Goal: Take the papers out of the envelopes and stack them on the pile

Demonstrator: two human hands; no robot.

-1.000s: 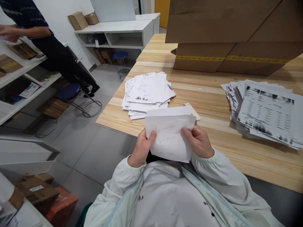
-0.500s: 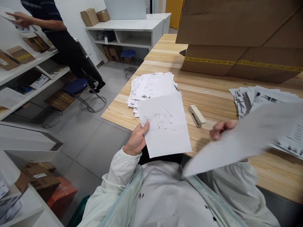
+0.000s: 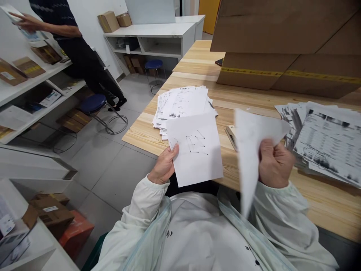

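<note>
My left hand [image 3: 165,164] pinches the left edge of a white sheet of paper [image 3: 203,165], thumb on top; its face bears a few dark handwritten strokes. In front of me on the right, my right hand [image 3: 275,162] grips another white sheet [image 3: 246,150], which is bent, tilted and blurred by motion. A cream stapler [image 3: 231,136] lies on the table between the two sheets, partly hidden by the right one. Beyond the left sheet rests a pile of printed papers [image 3: 186,101]. To the right of my right hand lies a second stack of printed sheets [image 3: 332,139].
Large cardboard boxes [image 3: 259,71] stand at the back of the wooden table [image 3: 194,67], with a dark flat object [image 3: 219,62] beside them. Left of the table are a blue stool [image 3: 93,103], shelves with cartons, and a standing person [image 3: 67,37] holding papers.
My right hand has swung its sheet leftward from over the right stack, uncovering that stack and partly covering the stapler. My left hand stays almost still with its sheet.
</note>
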